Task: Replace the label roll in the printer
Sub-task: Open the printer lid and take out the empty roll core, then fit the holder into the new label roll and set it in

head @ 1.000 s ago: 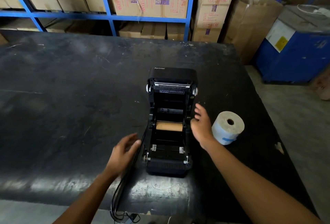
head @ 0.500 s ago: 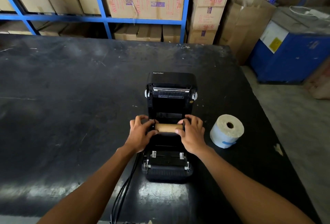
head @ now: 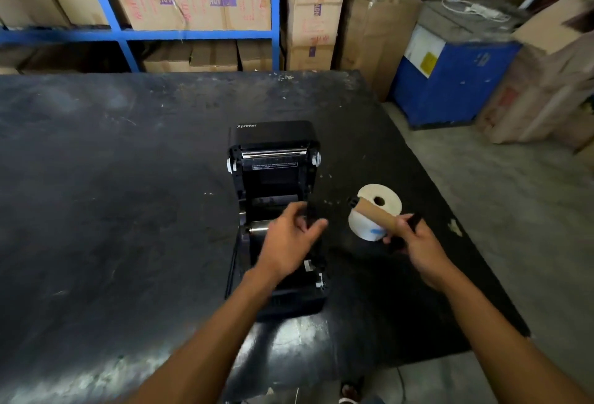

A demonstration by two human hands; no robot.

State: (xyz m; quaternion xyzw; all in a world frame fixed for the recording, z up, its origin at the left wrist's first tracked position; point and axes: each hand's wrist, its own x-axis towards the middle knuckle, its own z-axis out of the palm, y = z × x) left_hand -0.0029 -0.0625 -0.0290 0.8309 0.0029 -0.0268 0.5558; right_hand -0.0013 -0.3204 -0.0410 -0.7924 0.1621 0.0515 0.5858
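The black label printer (head: 273, 146) stands open on the dark table (head: 112, 194), lid tilted back. My right hand (head: 414, 239) grips one end of the empty brown cardboard core (head: 374, 212), which has a black holder on its far end, and holds it up to the right of the printer. Behind the core, the new white label roll (head: 363, 230) stands on its end on the table. My left hand (head: 289, 236) hovers over the printer's roll bay with its fingers loosely curled and nothing in it. It hides part of the bay.
Black cables (head: 232, 259) run down the printer's left side toward the table's near edge. Blue shelving (head: 193, 35) with cardboard boxes stands behind the table. A blue machine (head: 450, 82) and more boxes stand on the floor to the right.
Both hands were on the core inside the printer. Now my right hand has lifted the core out and carried it right, over the new roll. My left hand has let go.
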